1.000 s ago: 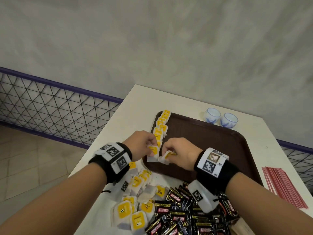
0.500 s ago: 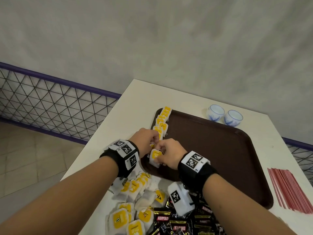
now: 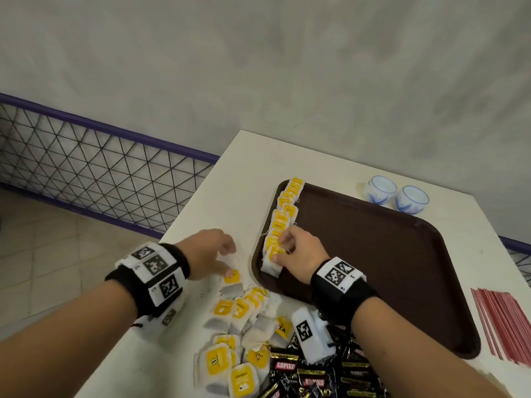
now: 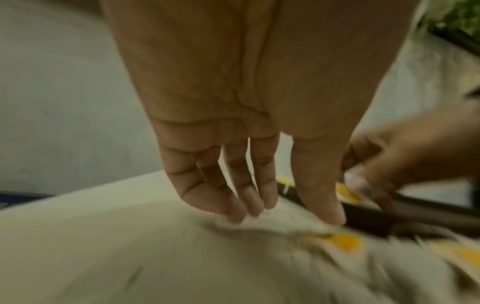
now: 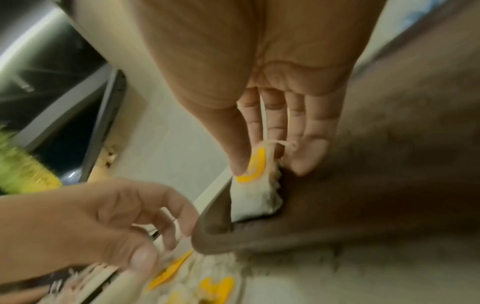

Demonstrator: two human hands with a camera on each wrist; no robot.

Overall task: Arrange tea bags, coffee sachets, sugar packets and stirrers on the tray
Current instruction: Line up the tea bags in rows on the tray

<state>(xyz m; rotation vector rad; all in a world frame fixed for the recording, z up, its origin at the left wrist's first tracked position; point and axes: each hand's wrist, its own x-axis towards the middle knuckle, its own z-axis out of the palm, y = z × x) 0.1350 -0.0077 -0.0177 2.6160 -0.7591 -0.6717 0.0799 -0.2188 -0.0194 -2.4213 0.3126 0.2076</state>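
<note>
My right hand (image 3: 298, 255) pinches a tea bag (image 3: 273, 261) at the tray's (image 3: 402, 268) near-left end; my left hand (image 3: 211, 254), fingers loose, hovers over the next loose bag (image 3: 231, 280), just left on the surface (image 3: 244, 156).

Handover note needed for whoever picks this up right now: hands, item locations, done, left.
Right hand: pinching the nearest tea bag of the row, setting it at the tray's left edge.
Left hand: open, fingers reaching onto a loose tea bag on the table, nothing gripped yet.
Brown tray: one row of tea bags along its left edge, otherwise bare.
Loose tea bag pile and Kopiko coffee sachets lie on the table near the person; red stirrers lie right of the tray.
Done: part of the tea row.
Left: remaining tea bags, coffee, stirrers. Sugar packets not visible.
</note>
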